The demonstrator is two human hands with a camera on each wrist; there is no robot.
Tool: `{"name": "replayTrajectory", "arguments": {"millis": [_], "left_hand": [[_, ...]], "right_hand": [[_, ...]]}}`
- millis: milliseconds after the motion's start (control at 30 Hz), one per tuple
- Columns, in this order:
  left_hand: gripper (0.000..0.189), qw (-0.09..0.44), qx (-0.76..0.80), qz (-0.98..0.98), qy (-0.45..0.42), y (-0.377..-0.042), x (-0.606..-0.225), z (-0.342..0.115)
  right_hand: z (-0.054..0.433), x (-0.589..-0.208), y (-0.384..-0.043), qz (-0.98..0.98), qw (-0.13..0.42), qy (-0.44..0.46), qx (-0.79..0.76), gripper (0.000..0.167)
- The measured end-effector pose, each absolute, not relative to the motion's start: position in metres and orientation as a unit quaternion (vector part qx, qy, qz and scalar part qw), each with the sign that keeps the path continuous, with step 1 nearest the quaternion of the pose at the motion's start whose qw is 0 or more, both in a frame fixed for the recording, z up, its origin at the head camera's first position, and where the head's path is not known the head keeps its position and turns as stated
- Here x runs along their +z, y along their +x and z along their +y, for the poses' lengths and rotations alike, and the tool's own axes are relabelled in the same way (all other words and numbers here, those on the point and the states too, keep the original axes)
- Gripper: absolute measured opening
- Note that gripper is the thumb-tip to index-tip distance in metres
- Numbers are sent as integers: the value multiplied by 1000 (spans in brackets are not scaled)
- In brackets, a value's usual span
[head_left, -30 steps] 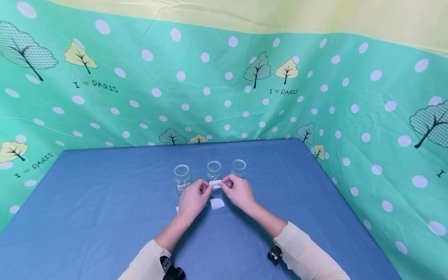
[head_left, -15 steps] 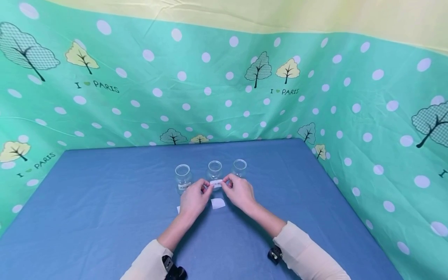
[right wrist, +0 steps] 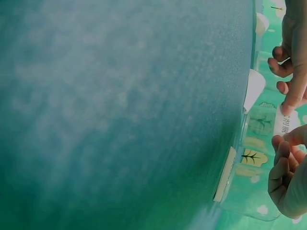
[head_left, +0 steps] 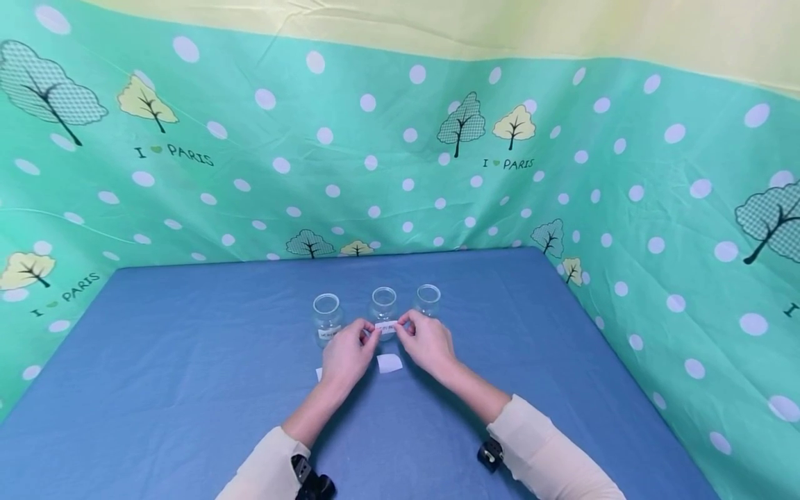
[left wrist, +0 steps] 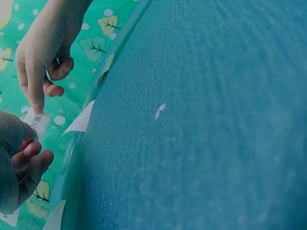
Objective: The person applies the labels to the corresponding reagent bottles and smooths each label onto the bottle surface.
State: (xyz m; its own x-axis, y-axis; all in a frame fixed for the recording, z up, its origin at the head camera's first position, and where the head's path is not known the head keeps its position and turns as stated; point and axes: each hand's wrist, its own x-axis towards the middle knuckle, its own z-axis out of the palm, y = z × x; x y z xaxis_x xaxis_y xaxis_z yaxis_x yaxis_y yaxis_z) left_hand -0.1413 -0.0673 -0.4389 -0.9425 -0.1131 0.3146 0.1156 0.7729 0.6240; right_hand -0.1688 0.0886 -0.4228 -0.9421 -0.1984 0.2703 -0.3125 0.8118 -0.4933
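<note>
Your left hand and right hand, barely shifted from a second ago, pinch the label by its ends at the middle jar, so sticking seems unfinished.

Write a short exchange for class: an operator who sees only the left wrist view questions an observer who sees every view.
Operator: I see the left hand and the right hand holding a printed white label. What stands around them?
Observer: The head view shows a row of three: left glass jar, middle glass jar and right glass jar.
Operator: Which one is behind the label?
Observer: The middle glass jar; whether they touch, I can't tell.
</note>
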Motion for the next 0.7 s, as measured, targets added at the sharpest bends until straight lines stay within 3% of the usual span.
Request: {"name": "replayTrajectory", "arguments": {"millis": [700], "left_hand": [[15, 167, -335, -927, 3, -144, -438, -67]], "right_hand": [[87, -420, -167, -947, 107, 135, 271, 11]]}}
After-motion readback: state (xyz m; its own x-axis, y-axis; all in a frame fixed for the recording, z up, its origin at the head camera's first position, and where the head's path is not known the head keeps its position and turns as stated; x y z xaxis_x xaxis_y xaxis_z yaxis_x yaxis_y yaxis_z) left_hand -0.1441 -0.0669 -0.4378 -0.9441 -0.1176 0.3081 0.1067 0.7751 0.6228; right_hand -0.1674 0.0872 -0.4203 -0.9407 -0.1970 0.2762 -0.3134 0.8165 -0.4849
